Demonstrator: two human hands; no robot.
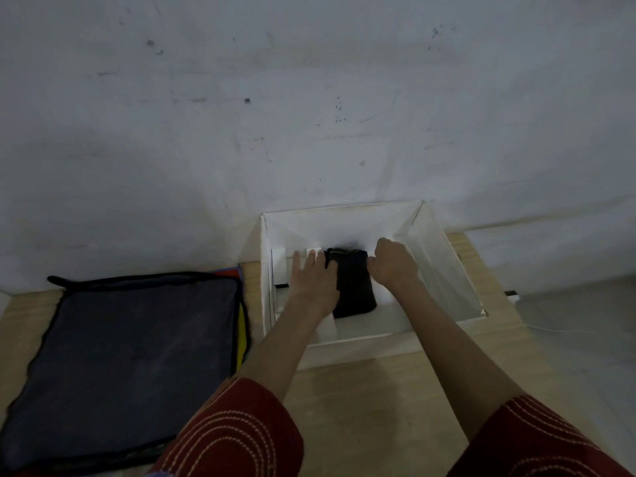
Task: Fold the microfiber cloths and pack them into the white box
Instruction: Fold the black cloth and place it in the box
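The folded black cloth (354, 290) lies mid-floor inside the white box (344, 352). The left hand (313, 280), fingers spread, steadies its side, likely to seat it flat. The right hand (392, 261) curls at its far corner; I cannot tell whether it pinches.

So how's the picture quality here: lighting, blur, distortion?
Head view: dim and underexposed, with the box the brightest patch; the folded cloth is a near-featureless black; the left hand looks slightly soft; wide-angle bending shows along the box walls.
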